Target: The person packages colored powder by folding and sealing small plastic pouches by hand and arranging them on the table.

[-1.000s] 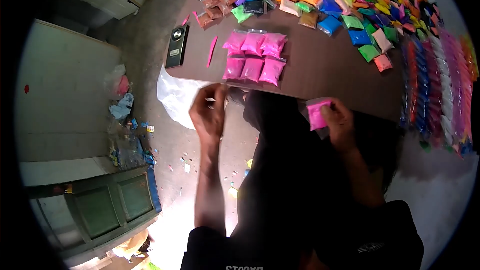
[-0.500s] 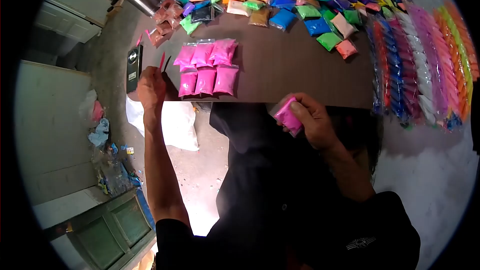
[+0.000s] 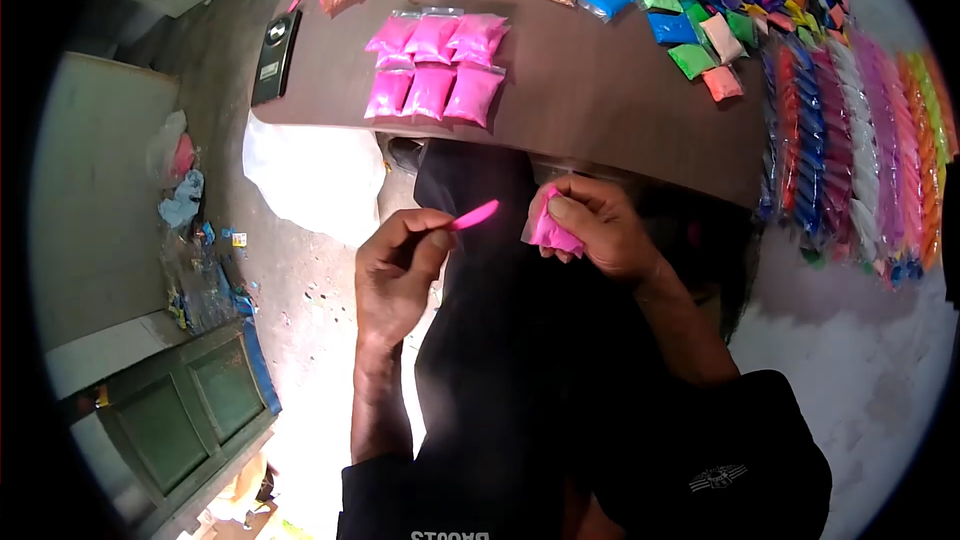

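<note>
Pinched between thumb and fingertips of my left hand (image 3: 398,265) is a slim pink plastic clay knife (image 3: 477,215), its blade pointing right. My right hand (image 3: 605,230) is closed around a small clear bag of pink clay (image 3: 556,227), partly covered by the thumb and fingers. A gap separates the knife tip from the bag. Both hands are over my lap, in front of the table edge. Beyond them, pink-filled bags (image 3: 431,91) lie on the table in two rows.
On the brown table (image 3: 600,90), a black digital scale (image 3: 274,57) lies at the left. Many coloured bags (image 3: 690,30) are heaped at the back right. Long strips of coloured packets (image 3: 850,140) hang at the right. A white sheet or bag (image 3: 310,175) is below the left edge.
My left hand has lifted the pink knife off the table and brought it right and toward me, near the bag. My right hand still holds the bag; the view has shifted downward.
</note>
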A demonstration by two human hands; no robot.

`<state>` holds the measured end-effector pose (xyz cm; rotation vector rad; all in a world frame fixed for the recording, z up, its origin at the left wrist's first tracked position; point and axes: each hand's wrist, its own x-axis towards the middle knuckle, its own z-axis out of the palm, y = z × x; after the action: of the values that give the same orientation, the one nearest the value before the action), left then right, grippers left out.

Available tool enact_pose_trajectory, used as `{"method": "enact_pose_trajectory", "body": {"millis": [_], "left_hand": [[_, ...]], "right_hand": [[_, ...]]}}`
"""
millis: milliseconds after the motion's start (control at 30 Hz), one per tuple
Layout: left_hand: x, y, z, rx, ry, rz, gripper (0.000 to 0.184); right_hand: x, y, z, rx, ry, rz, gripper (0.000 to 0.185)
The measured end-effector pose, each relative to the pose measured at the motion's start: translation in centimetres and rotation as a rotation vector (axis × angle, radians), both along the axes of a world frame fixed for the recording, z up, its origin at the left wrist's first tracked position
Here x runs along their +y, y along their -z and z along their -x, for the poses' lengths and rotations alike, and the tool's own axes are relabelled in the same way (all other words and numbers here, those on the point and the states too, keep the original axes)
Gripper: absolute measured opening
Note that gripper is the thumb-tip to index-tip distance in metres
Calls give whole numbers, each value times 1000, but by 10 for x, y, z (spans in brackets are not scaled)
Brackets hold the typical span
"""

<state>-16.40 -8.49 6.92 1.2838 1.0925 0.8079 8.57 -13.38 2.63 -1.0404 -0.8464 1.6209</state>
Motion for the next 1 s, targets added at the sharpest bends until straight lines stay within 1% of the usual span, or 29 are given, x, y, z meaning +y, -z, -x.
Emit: {"method": "enact_pose_trajectory", "body": {"millis": [167, 267, 433, 500, 533, 633, 700, 733, 833, 933, 1000], "left_hand": [[-17, 2, 2, -36, 17, 22, 8], [-25, 2, 2, -42, -12, -21, 6], [-35, -1, 9, -54, -65, 6, 10], [-39, 1, 14, -58, -67, -4, 12], [-40, 1, 16, -62, -61, -16, 13], [-44, -4, 23, -49, -29, 54, 11], [-47, -7, 23, -49, -38, 60, 11], [-48, -8, 23, -48, -39, 67, 11], [-52, -9, 25, -61, -57, 97, 11], [-54, -7, 27, -103, -76, 76, 11], [-56, -11, 27, -108, -99, 77, 11]], "right_hand": [[-5, -3, 8, -45, -53, -41, 23], [-8, -8, 12, -72, -68, -60, 23], [-10, -8, 22, -109, -97, -60, 23], [-9, -10, 25, -174, -113, -115, 29], [-9, -11, 26, -174, -119, -115, 29], [-8, -14, 29, -204, -147, -108, 28], [-7, -18, 32, -221, -158, -89, 22], [-7, -18, 33, -222, -168, -90, 22], [-6, -18, 38, -270, -173, -148, 21], [-5, -20, 42, -279, -177, -148, 20], [-4, -20, 44, -344, -186, -187, 19]]}}
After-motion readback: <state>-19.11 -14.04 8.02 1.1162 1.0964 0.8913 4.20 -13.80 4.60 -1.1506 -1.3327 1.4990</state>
